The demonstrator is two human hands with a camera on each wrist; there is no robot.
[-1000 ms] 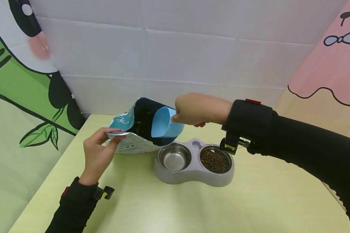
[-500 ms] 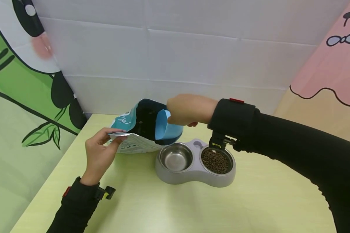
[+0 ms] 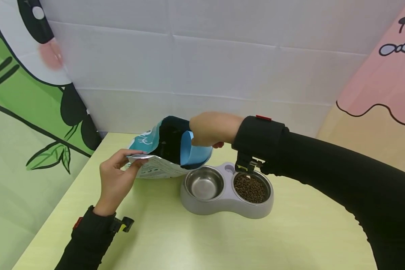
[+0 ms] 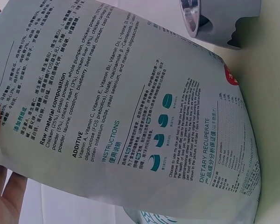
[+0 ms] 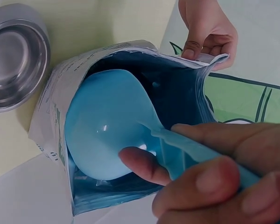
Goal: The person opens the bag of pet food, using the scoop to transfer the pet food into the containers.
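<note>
My left hand (image 3: 116, 180) pinches the rim of an open pet food bag (image 3: 160, 167), thumb on the near side. The bag leans over, its mouth tilted up and to the right; the left wrist view shows its printed back panel (image 4: 130, 116). In my right hand (image 3: 212, 129) is the handle of a blue scoop (image 3: 196, 154). The right wrist view has the scoop's rounded cup (image 5: 107, 126) inside the bag's mouth, fingers curled round the handle. How much lies in the scoop or deep in the bag is hidden.
Right of the bag stands a grey double-bowl feeder (image 3: 219, 207). Its left steel bowl (image 3: 204, 183) is bare inside; brown kibble (image 3: 250, 189) fills much of the right one. They share a pale yellow table (image 3: 175, 240) with a white cloth wall (image 3: 222, 67) behind.
My right hand has shifted a little left and down, and the scoop has turned slightly within the bag's mouth. My left hand keeps its grip on the rim.
</note>
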